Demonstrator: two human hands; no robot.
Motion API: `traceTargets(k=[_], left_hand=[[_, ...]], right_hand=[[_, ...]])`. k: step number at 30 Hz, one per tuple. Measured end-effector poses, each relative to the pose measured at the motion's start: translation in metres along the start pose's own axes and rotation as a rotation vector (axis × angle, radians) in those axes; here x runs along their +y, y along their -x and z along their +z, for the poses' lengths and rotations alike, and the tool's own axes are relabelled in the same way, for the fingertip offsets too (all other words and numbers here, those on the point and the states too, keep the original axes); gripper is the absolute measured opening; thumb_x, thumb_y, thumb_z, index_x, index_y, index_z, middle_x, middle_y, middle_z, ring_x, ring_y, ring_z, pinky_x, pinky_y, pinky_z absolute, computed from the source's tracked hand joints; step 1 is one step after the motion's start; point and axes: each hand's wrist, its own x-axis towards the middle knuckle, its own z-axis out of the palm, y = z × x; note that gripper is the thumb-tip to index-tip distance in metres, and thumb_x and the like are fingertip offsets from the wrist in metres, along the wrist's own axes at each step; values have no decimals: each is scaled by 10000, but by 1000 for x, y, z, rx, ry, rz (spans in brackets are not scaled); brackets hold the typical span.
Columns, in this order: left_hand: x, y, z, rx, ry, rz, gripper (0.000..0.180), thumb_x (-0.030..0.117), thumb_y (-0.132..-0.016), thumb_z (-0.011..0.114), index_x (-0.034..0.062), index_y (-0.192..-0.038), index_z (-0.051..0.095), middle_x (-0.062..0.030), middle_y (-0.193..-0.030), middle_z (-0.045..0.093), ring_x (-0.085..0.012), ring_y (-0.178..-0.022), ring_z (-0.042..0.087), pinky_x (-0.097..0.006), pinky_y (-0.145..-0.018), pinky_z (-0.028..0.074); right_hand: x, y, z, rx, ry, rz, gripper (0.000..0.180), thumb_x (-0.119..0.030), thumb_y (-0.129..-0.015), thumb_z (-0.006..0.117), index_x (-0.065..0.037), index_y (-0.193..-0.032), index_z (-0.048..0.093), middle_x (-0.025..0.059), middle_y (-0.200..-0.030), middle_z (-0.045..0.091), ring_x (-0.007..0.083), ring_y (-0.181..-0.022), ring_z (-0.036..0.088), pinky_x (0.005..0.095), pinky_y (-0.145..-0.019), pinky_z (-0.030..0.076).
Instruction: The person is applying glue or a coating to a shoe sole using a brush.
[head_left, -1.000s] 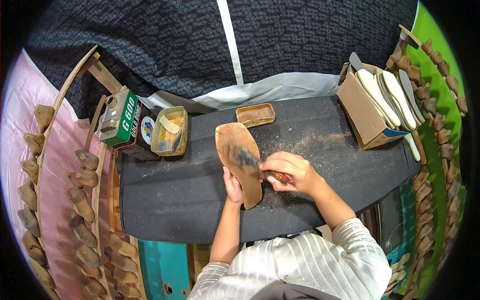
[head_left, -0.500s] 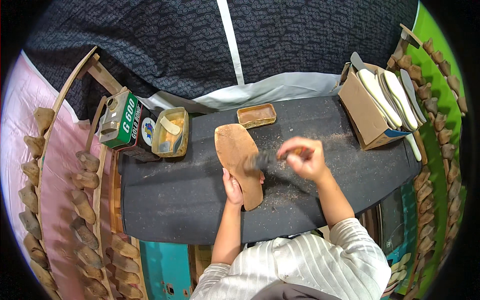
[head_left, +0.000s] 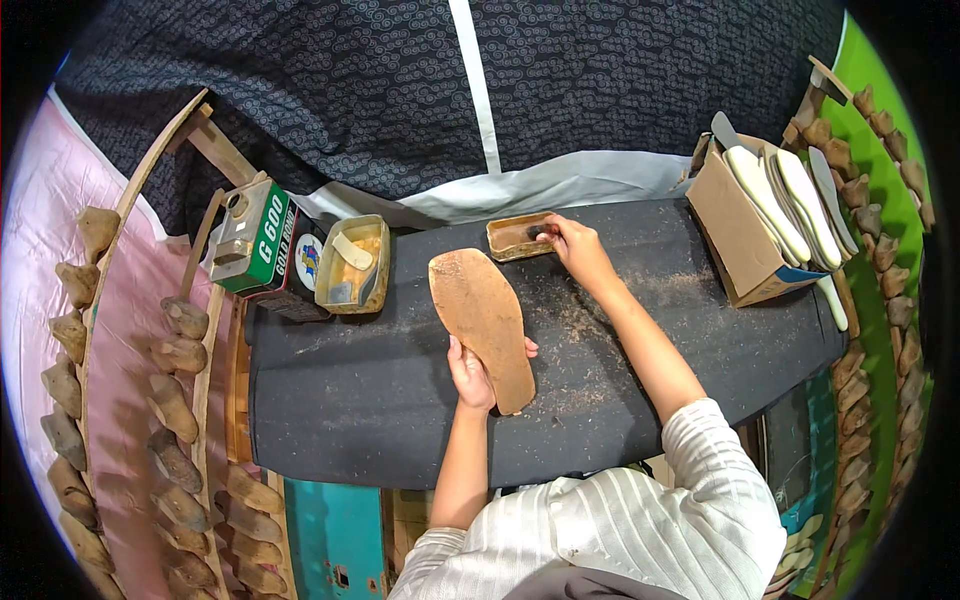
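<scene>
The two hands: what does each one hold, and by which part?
The left hand holds the tan sole-shaped piece from beneath, around its narrower half. The right hand holds a dark tool; its gripped part is hidden.

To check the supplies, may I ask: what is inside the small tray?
The small tray holds brown material. At its right end, the right hand and dark brush cover part of the inside; what lies beneath them cannot be seen.

1 green can stands left, 1 cardboard box right, and shoe lasts line both sides.
</scene>
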Motion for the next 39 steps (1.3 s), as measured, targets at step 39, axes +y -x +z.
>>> traceTargets(k=[39], left_hand=[[-6, 1, 8, 280, -78, 36, 571, 529, -921, 192, 120, -1245, 426, -30, -968, 581, -77, -763, 539, -218, -632, 443]], right_hand=[[-133, 46, -47, -98, -327, -588, 408, -126, -568, 749, 9, -932, 624, 81, -689, 573, 225, -571, 577, 319, -504, 453]])
